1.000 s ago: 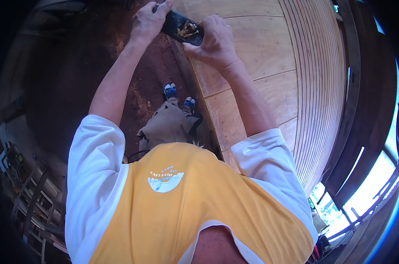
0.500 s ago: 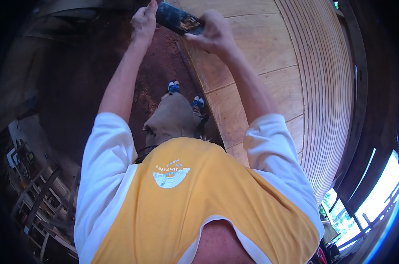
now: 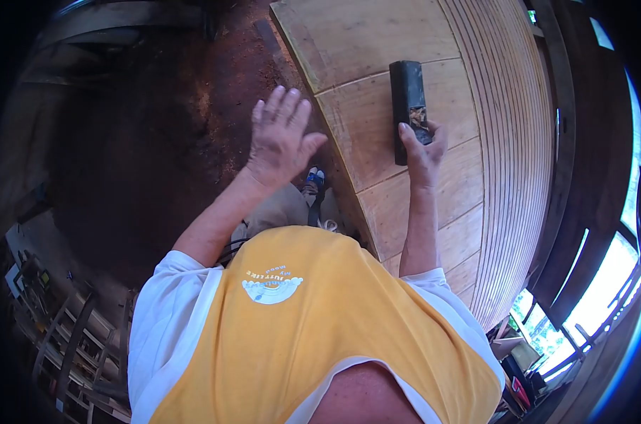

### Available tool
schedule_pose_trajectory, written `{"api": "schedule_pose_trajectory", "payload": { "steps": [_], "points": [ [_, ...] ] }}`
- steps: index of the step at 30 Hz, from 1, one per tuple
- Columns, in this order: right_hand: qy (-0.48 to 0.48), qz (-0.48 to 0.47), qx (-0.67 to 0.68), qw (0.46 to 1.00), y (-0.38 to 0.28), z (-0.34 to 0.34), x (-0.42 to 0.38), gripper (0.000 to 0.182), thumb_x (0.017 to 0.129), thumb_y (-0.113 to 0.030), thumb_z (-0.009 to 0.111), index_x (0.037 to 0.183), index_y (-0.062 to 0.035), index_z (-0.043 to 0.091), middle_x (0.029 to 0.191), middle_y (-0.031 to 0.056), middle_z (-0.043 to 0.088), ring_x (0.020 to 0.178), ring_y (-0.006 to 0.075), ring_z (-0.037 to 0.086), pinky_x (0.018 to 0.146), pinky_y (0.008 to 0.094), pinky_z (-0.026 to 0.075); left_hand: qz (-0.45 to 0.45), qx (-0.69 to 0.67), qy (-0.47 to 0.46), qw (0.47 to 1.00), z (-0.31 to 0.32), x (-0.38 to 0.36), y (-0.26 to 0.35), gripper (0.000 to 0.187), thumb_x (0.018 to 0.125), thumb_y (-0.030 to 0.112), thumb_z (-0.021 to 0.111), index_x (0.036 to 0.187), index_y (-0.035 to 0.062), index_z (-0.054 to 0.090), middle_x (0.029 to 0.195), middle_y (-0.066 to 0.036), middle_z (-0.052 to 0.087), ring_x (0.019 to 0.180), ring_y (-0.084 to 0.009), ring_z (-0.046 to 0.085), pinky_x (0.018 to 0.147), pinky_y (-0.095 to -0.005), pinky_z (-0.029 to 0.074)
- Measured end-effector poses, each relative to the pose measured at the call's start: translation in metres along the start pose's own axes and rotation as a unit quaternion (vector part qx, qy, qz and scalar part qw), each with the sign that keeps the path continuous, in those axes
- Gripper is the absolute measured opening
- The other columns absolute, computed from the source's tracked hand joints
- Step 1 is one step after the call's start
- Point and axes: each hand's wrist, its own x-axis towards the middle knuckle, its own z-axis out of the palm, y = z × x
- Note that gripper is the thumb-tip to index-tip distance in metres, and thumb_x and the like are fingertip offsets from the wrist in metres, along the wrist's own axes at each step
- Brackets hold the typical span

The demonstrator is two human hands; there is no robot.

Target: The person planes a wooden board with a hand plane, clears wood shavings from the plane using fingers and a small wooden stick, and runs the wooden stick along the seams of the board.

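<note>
A dark, block-shaped tool (image 3: pixel 408 92), like a hand plane, is over the wooden panel with its long side pointing away from me. Pale shavings show in its opening. My right hand (image 3: pixel 424 152) grips its near end, thumb on the left and fingers on the right. To the left, my left hand (image 3: pixel 278 138) is raised beside the panel's left edge, empty, its fingers spread. The panel (image 3: pixel 363 127) has pale boards with thin seams between them, and a ribbed section (image 3: pixel 511 141) along its right side.
Reddish ground (image 3: pixel 221 106) with scattered shavings lies left of the panel. My shoe (image 3: pixel 315 175) shows beside the panel's edge. Wooden frames and slats (image 3: pixel 73 332) are piled at the lower left. Dark wall boards (image 3: pixel 589 198) with bright gaps stand at the right.
Both hands held the tool at the top before. My left hand has let go and come down nearer my body. My right hand has carried the tool right and down, over the panel.
</note>
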Motion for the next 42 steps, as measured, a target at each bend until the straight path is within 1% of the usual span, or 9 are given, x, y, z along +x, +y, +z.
{"api": "schedule_pose_trajectory", "payload": {
  "steps": [3,6,11,20,26,28,30,37,42],
  "points": [
    [-0.034,-0.036,-0.037,0.998,-0.011,0.021,-0.006,0.050,0.074,-0.020,0.090,0.105,0.0010,0.058,0.099,0.0116,0.060,0.091,0.0217,0.059,0.082,0.0352,0.050,-0.059,-0.111,0.128,0.984,-0.001,0.034,-0.060,0.049,0.102,0.040,0.065,0.130,0.0005,0.066,0.129,-0.016,0.068,0.124,-0.0303,0.061,0.106,-0.0437,0.046],
    [-0.106,-0.088,-0.042,0.990,-0.036,0.048,-0.005,0.050,0.072,-0.020,0.089,0.105,0.0002,0.059,0.099,0.0121,0.059,0.094,0.0245,0.059,0.085,0.0365,0.049,-0.247,-0.361,0.103,0.893,-0.015,0.066,-0.075,0.049,0.103,0.042,0.064,0.123,-0.0030,0.068,0.110,-0.015,0.073,0.105,-0.0266,0.068,0.093,-0.0339,0.051],
    [-0.165,-0.320,-0.131,0.924,-0.059,0.090,0.018,0.054,0.061,-0.029,0.087,0.099,-0.0061,0.056,0.096,0.0138,0.054,0.091,0.0357,0.055,0.083,0.0457,0.044,-0.358,-0.543,0.093,0.754,-0.003,0.096,-0.056,0.039,0.102,0.043,0.068,0.111,0.0053,0.073,0.096,0.003,0.067,0.087,-0.0053,0.058,0.077,-0.0248,0.048],
    [-0.255,-0.358,-0.153,0.885,-0.073,0.099,0.042,0.058,0.061,-0.035,0.088,0.099,-0.0071,0.054,0.098,0.0148,0.054,0.096,0.0368,0.055,0.085,0.0462,0.044,-0.366,-0.442,0.166,0.802,0.035,0.100,-0.063,0.033,0.098,0.036,0.074,0.093,0.0036,0.074,0.080,0.004,0.066,0.074,-0.0043,0.055,0.067,-0.0253,0.047],
    [-0.207,-0.379,-0.175,0.885,-0.116,0.205,0.125,0.056,0.065,-0.042,0.087,0.097,-0.0056,0.058,0.100,0.0169,0.059,0.098,0.0367,0.058,0.086,0.0471,0.045,-0.346,-0.365,0.205,0.839,-0.005,0.209,-0.163,0.046,0.093,0.040,0.076,0.073,0.0000,0.067,0.066,0.001,0.060,0.064,-0.0088,0.050,0.059,-0.0323,0.045],
    [-0.186,-0.391,-0.175,0.884,-0.128,0.221,0.138,0.055,0.065,-0.042,0.086,0.096,-0.0056,0.059,0.100,0.0171,0.059,0.098,0.0362,0.059,0.086,0.0471,0.046,-0.340,-0.319,0.189,0.864,-0.008,0.219,-0.176,0.047,0.098,0.045,0.069,0.089,-0.0007,0.072,0.074,-0.008,0.069,0.066,-0.0176,0.062,0.060,-0.0359,0.046],
    [-0.212,-0.411,-0.140,0.876,-0.116,0.198,0.127,0.049,0.066,-0.034,0.084,0.095,-0.0035,0.059,0.096,0.0160,0.057,0.095,0.0364,0.057,0.086,0.0457,0.046,-0.380,-0.308,0.109,0.865,-0.016,0.190,-0.154,0.043,0.094,0.041,0.075,0.077,0.0014,0.069,0.069,-0.004,0.064,0.065,-0.0112,0.056,0.062,-0.0348,0.048],
    [-0.282,-0.393,-0.172,0.858,-0.083,0.120,0.079,0.058,0.063,-0.035,0.084,0.102,-0.0069,0.052,0.098,0.0150,0.051,0.097,0.0374,0.054,0.085,0.0483,0.042,-0.328,-0.362,0.091,0.868,-0.010,0.112,-0.064,0.042,0.095,0.043,0.071,0.094,0.0008,0.072,0.081,-0.019,0.071,0.078,-0.0238,0.071,0.071,-0.0391,0.054],
    [-0.229,-0.402,-0.180,0.868,-0.127,0.211,0.147,0.059,0.063,-0.037,0.085,0.101,-0.0046,0.054,0.100,0.0157,0.057,0.100,0.0364,0.056,0.086,0.0466,0.043,-0.330,-0.328,0.077,0.882,-0.023,0.211,-0.175,0.050,0.096,0.050,0.068,0.085,0.0015,0.069,0.072,-0.016,0.069,0.066,-0.0216,0.066,0.064,-0.0404,0.052]
  ]
}}
